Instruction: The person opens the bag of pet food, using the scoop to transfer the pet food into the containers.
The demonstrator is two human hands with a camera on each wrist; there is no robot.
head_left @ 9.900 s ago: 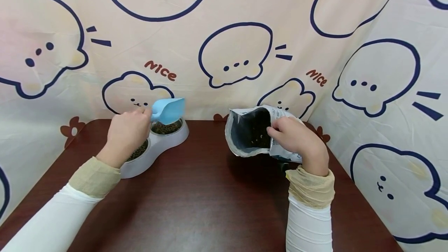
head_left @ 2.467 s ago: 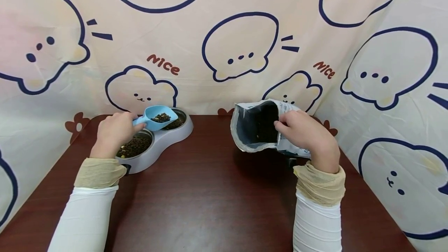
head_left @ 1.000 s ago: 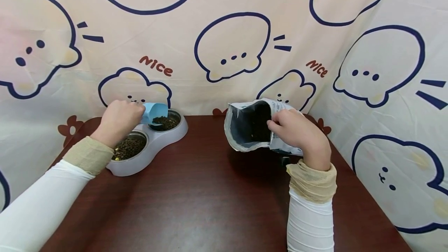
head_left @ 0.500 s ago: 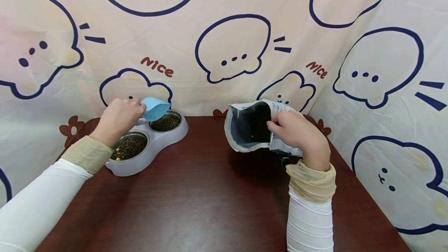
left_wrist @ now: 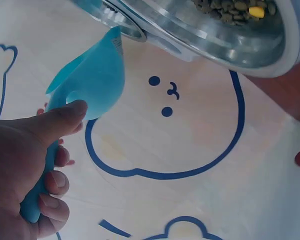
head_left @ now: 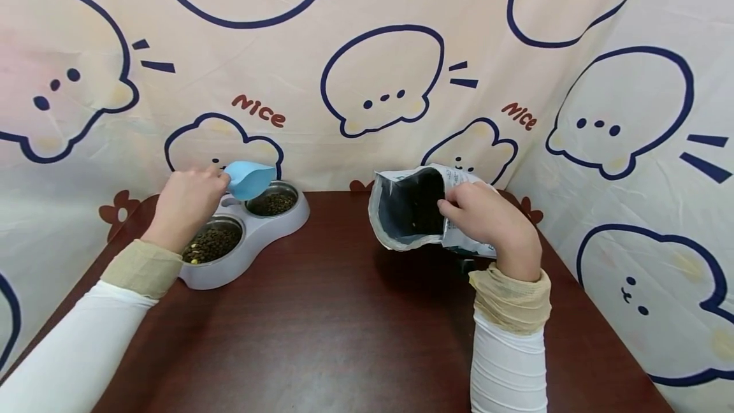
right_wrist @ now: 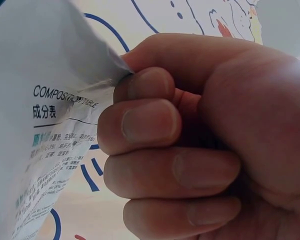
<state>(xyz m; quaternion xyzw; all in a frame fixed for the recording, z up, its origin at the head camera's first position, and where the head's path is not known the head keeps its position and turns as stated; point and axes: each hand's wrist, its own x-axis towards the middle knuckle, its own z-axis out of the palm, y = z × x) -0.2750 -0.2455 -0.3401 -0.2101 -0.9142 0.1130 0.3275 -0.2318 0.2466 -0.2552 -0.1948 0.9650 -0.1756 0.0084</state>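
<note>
My left hand (head_left: 188,204) grips the handle of a light blue scoop (head_left: 250,180), thumb along its neck in the left wrist view. The scoop is tilted over, above the far side of a white double pet bowl (head_left: 260,238); its inside is hidden in the head view. Brown kibble lies in both metal bowls, with yellow bits in the near kibble (head_left: 213,242). On the right, my right hand (head_left: 487,215) pinches the edge of an open foil bag (head_left: 401,209), its mouth turned toward me. Dark contents (head_left: 427,206) show inside the bag.
A dark brown table (head_left: 327,324) carries the bowls and the bag. Printed cloth (head_left: 298,75) hangs behind it and along the sides. A small black object (head_left: 466,265) shows under the bag beside my right wrist.
A second ago the scoop was tipping kibble into the far bowl; it has since risen and drawn back left. Earlier it held kibble upright. My right hand keeps holding the bag in place.
</note>
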